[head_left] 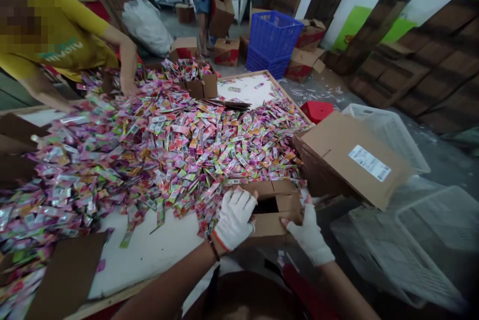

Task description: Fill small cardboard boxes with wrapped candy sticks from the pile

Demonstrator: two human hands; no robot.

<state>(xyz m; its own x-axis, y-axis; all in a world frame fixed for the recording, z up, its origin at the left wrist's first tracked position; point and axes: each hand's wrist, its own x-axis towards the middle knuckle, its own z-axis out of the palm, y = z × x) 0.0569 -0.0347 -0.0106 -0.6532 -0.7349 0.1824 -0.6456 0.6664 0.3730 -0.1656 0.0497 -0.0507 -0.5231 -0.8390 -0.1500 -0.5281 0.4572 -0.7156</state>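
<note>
A small cardboard box (pixel 269 230) stands at the table's front edge, its flaps partly folded over a dark opening. My left hand (pixel 235 218), in a white fingerless work glove, is closed on its left end, with fingers curled over the flap. On the right end, my right hand (pixel 309 233), gloved alike, grips the box with the thumb upward and fingertips at its side. A wide heap of small colourful packets (pixel 209 145) reaches up to the box.
Across the table a person in a yellow shirt (pixel 86 36) reaches into the heap. A filled carton (pixel 204 85) stands at the back. To the right are a labelled carton (pixel 344 155), clear plastic crates (pixel 422 240) and blue crates (pixel 273 36). Another person stands farther back.
</note>
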